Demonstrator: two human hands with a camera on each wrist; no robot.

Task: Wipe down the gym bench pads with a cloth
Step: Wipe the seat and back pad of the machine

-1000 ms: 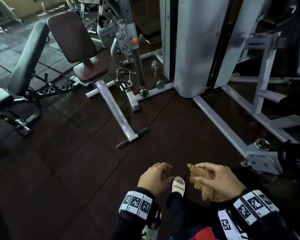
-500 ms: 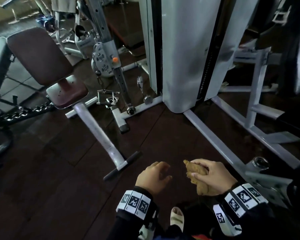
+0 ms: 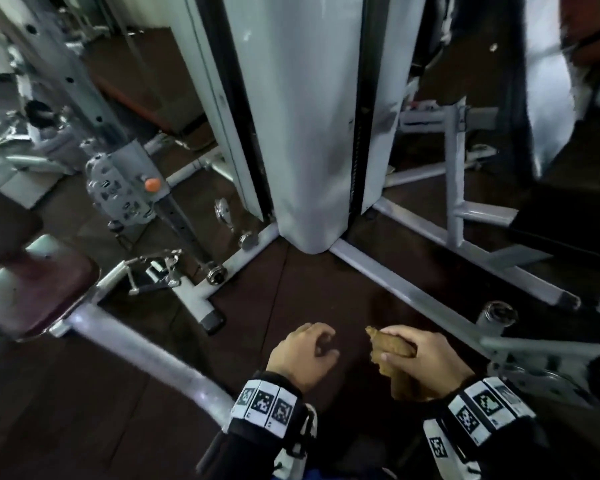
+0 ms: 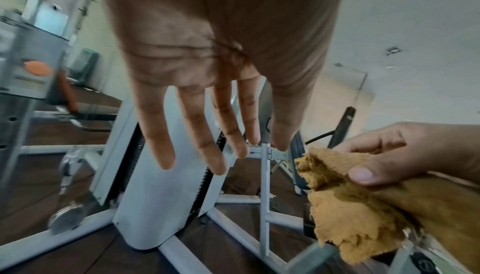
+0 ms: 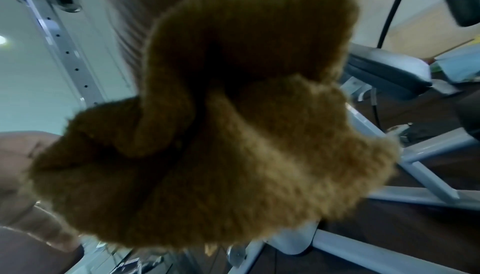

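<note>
A white weight-stack tower (image 3: 291, 116) fills the upper centre; a maroon seat pad (image 3: 32, 289) sits at left. Bottom centre, the left hand (image 3: 300, 355) hangs empty, fingers relaxed; the right hand (image 3: 426, 358) grips a bunched tan cloth (image 3: 394, 346).

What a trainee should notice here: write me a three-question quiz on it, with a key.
1. True or false: the left hand holds the cloth.
2. In the head view, the maroon seat pad lies where relative to the hands? A) to their left B) to their right C) between them
3. Short answer: is the cloth in the right hand touching the seat pad?

Key: 1 false, since the right hand's grip is on it; 2 A; 3 no.
</note>
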